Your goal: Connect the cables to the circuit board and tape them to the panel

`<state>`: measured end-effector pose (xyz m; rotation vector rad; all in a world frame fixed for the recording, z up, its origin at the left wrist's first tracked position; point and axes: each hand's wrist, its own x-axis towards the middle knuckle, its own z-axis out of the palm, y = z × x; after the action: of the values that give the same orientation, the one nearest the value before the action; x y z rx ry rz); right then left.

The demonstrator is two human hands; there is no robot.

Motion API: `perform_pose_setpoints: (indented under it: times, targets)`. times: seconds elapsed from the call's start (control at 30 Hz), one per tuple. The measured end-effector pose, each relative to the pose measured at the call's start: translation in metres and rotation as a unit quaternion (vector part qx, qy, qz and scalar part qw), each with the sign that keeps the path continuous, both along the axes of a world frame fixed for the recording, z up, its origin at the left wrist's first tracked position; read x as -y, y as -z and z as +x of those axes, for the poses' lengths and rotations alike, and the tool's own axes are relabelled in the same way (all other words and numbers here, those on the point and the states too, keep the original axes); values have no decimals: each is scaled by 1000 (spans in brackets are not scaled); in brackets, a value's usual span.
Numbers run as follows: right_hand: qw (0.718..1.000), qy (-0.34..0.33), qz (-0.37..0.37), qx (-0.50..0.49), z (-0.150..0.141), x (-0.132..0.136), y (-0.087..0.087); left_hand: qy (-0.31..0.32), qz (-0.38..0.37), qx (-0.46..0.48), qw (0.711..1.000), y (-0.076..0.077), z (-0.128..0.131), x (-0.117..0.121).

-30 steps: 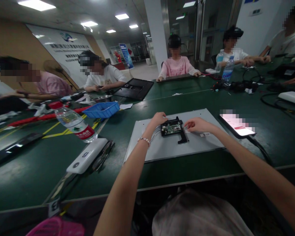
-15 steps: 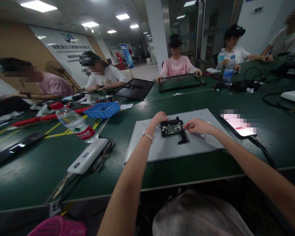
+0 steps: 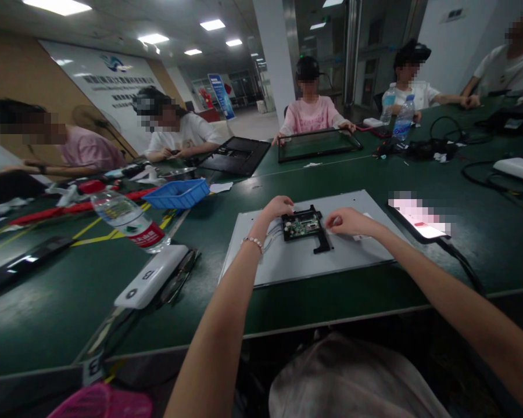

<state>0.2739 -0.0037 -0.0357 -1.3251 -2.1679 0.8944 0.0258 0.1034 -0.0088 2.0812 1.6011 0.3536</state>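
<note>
A green circuit board (image 3: 305, 224) sits in a black plastic bracket (image 3: 323, 244), which lies on a pale grey flat panel (image 3: 270, 270). At the bracket's far left corner, my left hand (image 3: 278, 206) is bent with its fingers closed on the edge; part of the fingers is hidden. Thin light wires (image 3: 271, 233) run from the bracket's left side beneath that wrist. My right hand (image 3: 345, 222) is beside the bracket's right edge, thumb and fingertips pinched together. Whatever they hold is too small to make out.
A lit phone (image 3: 419, 219) with a cable lies right of the panel. To the left are a white power bank (image 3: 152, 277), glasses (image 3: 179, 278), a tilted water bottle (image 3: 128, 217) and a blue tray (image 3: 177, 194). Across the table a person holds a black frame (image 3: 320, 152).
The whole view has shifted slightly, moving things a little left and up. Both hands keep nearly the same places at the bracket.
</note>
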Motion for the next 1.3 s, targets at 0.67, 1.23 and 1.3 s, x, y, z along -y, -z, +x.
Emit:
perform_pose_setpoints:
  times: [0.67, 1.23, 1.3]
  targets:
    - [974, 202, 101, 27, 32, -18, 15, -22, -13, 97, 995, -5, -4, 10]
    - [959, 182, 184, -114, 13, -10, 0, 78, -49, 261, 961, -19, 72, 48]
    - [960, 181, 170, -131, 12, -9, -1, 94, -58, 292, 950, -16, 87, 56]
